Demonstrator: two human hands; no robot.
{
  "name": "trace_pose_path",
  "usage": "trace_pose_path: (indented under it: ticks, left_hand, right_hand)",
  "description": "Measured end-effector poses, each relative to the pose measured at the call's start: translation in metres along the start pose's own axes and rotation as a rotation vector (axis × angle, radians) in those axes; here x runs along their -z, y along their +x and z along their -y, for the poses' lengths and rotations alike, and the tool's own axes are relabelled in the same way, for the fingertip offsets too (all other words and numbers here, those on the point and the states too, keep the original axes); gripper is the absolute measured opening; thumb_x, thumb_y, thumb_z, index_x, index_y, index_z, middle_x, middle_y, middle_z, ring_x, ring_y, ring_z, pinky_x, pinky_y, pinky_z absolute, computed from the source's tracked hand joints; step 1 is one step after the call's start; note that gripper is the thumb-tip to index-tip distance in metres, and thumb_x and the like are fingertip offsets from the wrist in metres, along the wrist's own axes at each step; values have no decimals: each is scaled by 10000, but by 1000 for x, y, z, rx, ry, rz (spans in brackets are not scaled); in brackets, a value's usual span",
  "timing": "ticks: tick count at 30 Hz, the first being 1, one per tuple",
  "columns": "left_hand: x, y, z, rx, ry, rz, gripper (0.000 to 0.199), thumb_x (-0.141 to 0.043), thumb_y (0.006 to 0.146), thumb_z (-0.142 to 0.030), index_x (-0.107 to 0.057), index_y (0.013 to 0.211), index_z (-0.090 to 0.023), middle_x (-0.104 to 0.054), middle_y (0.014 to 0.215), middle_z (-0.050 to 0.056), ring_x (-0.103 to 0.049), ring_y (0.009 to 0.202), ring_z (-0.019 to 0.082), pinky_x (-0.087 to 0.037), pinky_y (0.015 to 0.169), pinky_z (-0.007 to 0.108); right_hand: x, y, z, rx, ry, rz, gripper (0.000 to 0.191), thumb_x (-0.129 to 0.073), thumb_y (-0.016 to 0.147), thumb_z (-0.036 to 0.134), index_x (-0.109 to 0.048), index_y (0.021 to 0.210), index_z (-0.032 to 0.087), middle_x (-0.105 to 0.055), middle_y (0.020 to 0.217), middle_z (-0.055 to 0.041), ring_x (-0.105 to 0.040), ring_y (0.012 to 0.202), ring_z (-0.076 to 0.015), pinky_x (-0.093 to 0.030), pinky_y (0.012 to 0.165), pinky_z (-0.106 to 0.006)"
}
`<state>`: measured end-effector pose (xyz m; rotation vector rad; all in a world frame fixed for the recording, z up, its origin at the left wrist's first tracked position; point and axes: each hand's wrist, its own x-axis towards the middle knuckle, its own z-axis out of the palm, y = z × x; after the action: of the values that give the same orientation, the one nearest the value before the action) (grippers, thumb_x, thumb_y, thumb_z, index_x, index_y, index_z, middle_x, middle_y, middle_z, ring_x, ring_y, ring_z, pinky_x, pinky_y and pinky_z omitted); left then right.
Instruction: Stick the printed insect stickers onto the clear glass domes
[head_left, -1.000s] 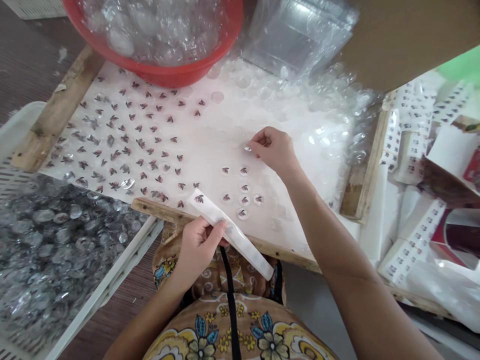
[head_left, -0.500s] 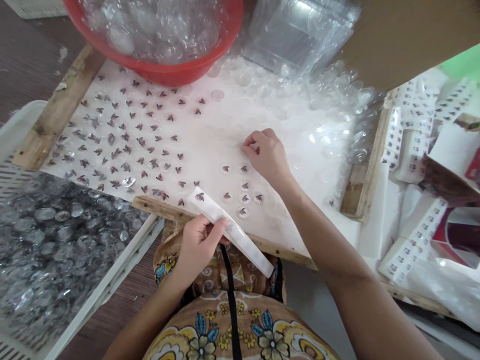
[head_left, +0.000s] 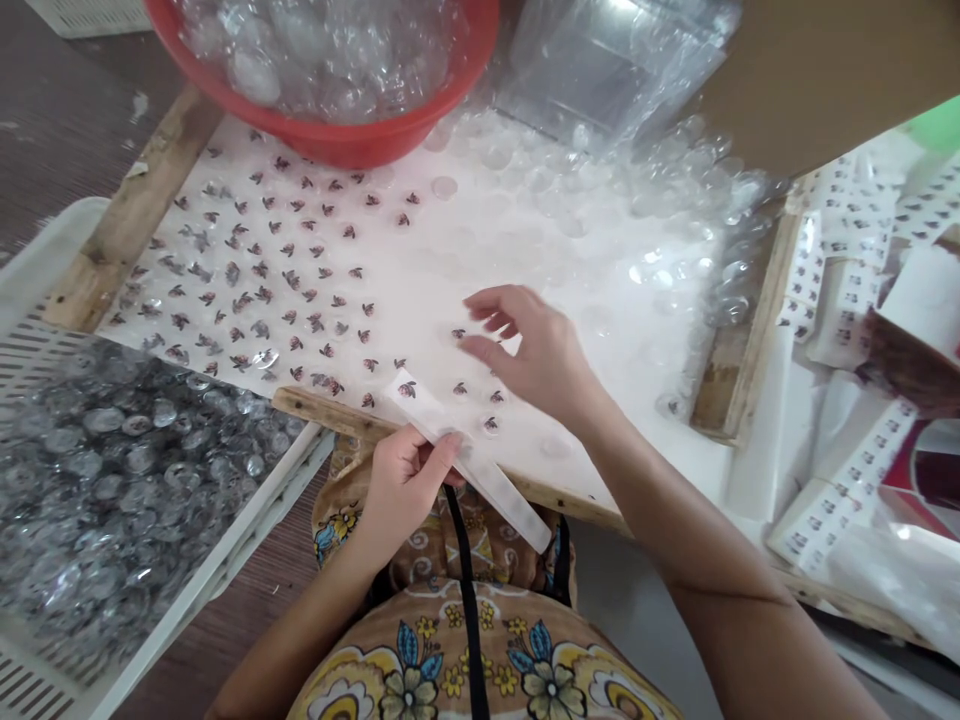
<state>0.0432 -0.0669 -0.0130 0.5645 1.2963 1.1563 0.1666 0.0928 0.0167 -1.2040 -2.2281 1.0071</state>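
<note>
My left hand [head_left: 412, 485] pinches a white sticker strip [head_left: 499, 490] at the board's front edge, thumb on top; one dark printed bug figure shows at the strip's far end. Over the middle of the white board [head_left: 420, 285] is my right hand [head_left: 525, 350], thumb and fingers apart, nothing visible between them. It partly hides a few clear discs with bug figures, such as the disc [head_left: 490, 425] just below it. Many more printed discs [head_left: 259, 268] lie across the board's left half. Plain clear discs [head_left: 540, 180] are spread at the back and right.
A red basin [head_left: 360, 145] full of clear pieces stands at the back left. Left of the board is a white crate [head_left: 217, 580] of clear discs. Wooden strips [head_left: 135, 215] edge the board. Bundled sticker strips [head_left: 844, 480] lie at the right, a clear plastic bag [head_left: 600, 75] behind.
My right hand has opened from a pinch and come slightly lower, now over some printed discs. My left hand keeps its hold on the strip. The whole view has shifted slightly.
</note>
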Motion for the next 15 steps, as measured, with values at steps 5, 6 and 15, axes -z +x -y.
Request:
trace_pose_path:
  ticks: [5,6,15]
  left_hand:
    - [1,1,0,1,23,-8,283,-689,867,-447,-691,821,-168,-730,696,11,-695,574,167,-614,565,277]
    - [1,1,0,3,28,-7,287,-688,867,-450,-688,817,-168,-728,693,11,-696,572,170,-614,566,282]
    - [1,2,0,-4,52,-25,349,-703,836,-511,-659,784,-169,-724,647,15,-703,530,186,-579,517,268]
  right_hand:
    - [-17,-11,32,0,350,231,91,-685,860,267,-635,891,197,-698,830,-4,-634,745,-124,-512,706,-284]
    - [-20,-12,34,-12,357,210,81,-682,862,253,-626,844,197,-690,800,5,-622,721,-115,-503,689,-276]
    - [-26,-18,35,-26,380,252,76,-650,867,233,-617,928,201,-694,848,-2,-642,773,-124,-512,717,-275]
